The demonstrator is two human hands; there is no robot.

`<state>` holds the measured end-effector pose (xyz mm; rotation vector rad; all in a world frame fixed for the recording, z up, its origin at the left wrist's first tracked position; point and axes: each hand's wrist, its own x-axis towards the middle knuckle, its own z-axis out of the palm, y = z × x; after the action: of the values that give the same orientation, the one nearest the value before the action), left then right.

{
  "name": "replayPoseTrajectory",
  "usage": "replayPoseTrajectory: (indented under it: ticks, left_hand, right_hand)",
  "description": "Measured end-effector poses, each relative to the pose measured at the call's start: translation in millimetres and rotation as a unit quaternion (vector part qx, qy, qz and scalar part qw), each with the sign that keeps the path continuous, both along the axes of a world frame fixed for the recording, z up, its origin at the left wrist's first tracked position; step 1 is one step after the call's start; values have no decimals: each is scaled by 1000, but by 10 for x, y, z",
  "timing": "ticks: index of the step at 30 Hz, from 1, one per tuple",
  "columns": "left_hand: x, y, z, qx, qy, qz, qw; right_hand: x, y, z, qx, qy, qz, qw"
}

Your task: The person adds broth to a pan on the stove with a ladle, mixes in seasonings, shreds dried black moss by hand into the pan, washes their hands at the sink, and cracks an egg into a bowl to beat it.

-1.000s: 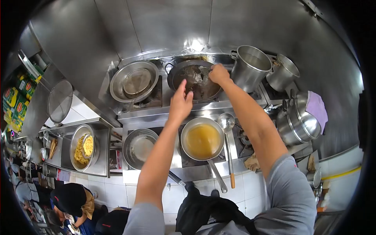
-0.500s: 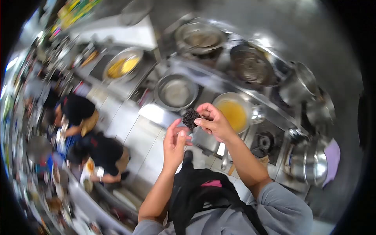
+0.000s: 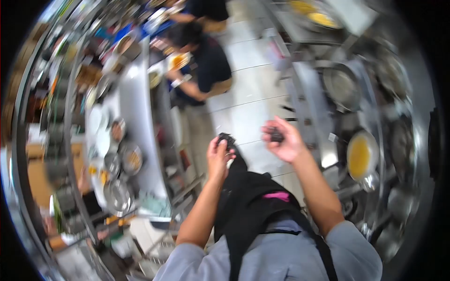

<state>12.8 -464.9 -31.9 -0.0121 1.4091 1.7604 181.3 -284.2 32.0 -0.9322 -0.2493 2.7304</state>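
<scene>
Dark lump point(image 3: 276, 135), shown in your right hand point(image 3: 287, 143), with a second dark piece point(image 3: 226, 139) at the fingers of your left hand point(image 3: 218, 158); both lie above the tiled floor point(image 3: 251, 89), in front of your black apron point(image 3: 251, 201). The likeliest fault from this position, as a judgement, is loss of material: the right hand is cupped only in part, so a tilt of the palm or a further spread of the fingers could let the lump roll off and drop to the tiles. The left piece, whose edge projects beyond your fingertips, could shed fragments if pinched too hard or slip if pinched too lightly. A secondary hazard is contact, since a wide swing of your right arm might catch the pan of yellow liquid point(image 3: 358, 157) on the stove side, and a step forward might bring you near the co-worker point(image 3: 212, 63), who is bent over a plate of orange food point(image 3: 179, 61). As to the hands, your right is half open, palm largely visible, fingers curled inward with the lump resting against them. Your left is more nearly closed, thumb and fingers gathered about the dark piece; how firmly it presses cannot be told. The two hands are apart, neither touching the other. Blur conceals the texture of both pieces, and whether they are of one substance is uncertain.
</scene>
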Motion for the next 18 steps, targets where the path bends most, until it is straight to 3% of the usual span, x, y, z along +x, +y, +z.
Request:
replayPoseTrajectory:
  ticks: [3,6,10,12,15,18]
  left_hand:
    - [-607,-701,-1010,-90,-17,116,989]
    - [-1053,-1519,-2120,-84,-88,295,948]
    - [-1409,-2489,-2841,-159,-151,539,813]
    - [-1498,-2769,-3041,-171,-104,634,747]
    - [-1697,-3052,-3395,-165,-101,710,677]
    - [-1601,-3526,-3810,-56,-175,761,622]
  right_hand:
    - [-507,-158,-219,15,21,74,997]
    - [-967,-263,-443,-17,-10,143,989]
    - [-1500,-284,-612,-24,-45,190,980]
    - [-1717,-249,-655,1,-85,216,973]
    - [-2191,-29,-842,-15,-121,237,964]
    - [-2192,-43,-842,6,-153,238,959]
